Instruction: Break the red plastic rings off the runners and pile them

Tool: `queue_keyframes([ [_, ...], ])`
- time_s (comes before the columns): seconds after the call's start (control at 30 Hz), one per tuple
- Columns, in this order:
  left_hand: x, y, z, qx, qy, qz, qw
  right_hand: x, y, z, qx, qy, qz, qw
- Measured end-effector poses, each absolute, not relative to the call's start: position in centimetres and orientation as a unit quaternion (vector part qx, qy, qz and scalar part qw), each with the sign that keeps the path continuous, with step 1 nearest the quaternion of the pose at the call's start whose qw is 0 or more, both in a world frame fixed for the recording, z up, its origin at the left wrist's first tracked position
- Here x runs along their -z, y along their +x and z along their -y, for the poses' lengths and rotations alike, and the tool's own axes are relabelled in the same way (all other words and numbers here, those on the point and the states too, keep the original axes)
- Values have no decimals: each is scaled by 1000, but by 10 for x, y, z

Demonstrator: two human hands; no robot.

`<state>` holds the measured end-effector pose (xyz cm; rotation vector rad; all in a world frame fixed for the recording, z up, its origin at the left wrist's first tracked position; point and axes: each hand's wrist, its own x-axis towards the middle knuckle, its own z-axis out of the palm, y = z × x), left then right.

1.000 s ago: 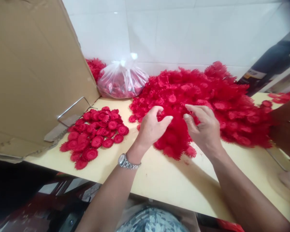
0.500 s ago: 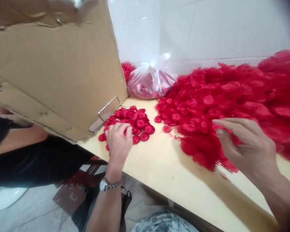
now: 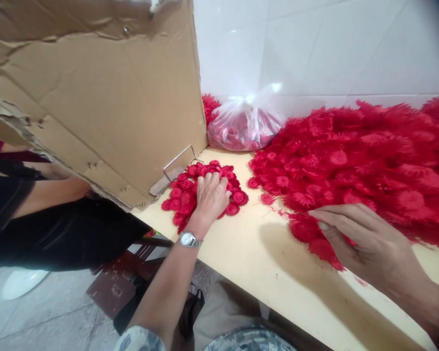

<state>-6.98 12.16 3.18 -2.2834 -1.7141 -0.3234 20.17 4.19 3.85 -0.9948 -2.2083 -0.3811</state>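
Left hand [image 3: 212,196] moved onto the smaller red pile [image 3: 181,199], grip unclear; right hand [image 3: 373,243], grip apart.

I've got my left hand [image 3: 212,195] down on the small pile of red flower-shaped pieces [image 3: 183,197] by the cardboard [image 3: 106,107], right hand [image 3: 369,239] loosely curled over the big heap's [image 3: 336,158] near edge, tied clear bag [image 3: 247,126] sitting far back.

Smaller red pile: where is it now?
In the head view, the smaller red pile lies just left of centre on the table, partly under the left hand, between the cardboard and the larger pile.
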Motion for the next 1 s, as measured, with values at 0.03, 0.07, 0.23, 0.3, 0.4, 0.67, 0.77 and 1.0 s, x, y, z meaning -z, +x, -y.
queue_keyframes([
  [0.03, -32, -70, -124, 123, -789, 588, 126, -39, 203, -41, 143, -381, 850, 334],
  [0.07, -33, -71, -124, 144, -786, 590, 114, -40, 204, -40, 141, -382, 852, 330],
  [0.23, -43, -69, -103, 399, -694, 575, -167, -44, 202, -32, 127, -395, 845, 337],
  [0.3, -45, -58, -86, 485, -584, 486, -433, -45, 195, -28, 77, -405, 840, 353],
  [0.4, -41, -35, -58, 483, -379, 338, -714, -47, 182, -21, -53, -441, 816, 370],
  [0.67, -25, 19, -8, 431, -233, 249, -835, -36, 168, -3, -395, -525, 670, 345],
  [0.77, -22, 32, 2, 429, -236, 268, -830, -28, 170, 2, -411, -542, 661, 316],
  [1.0, -17, 48, 7, 431, -232, 326, -809, -17, 184, 10, -213, -553, 727, 348],
])
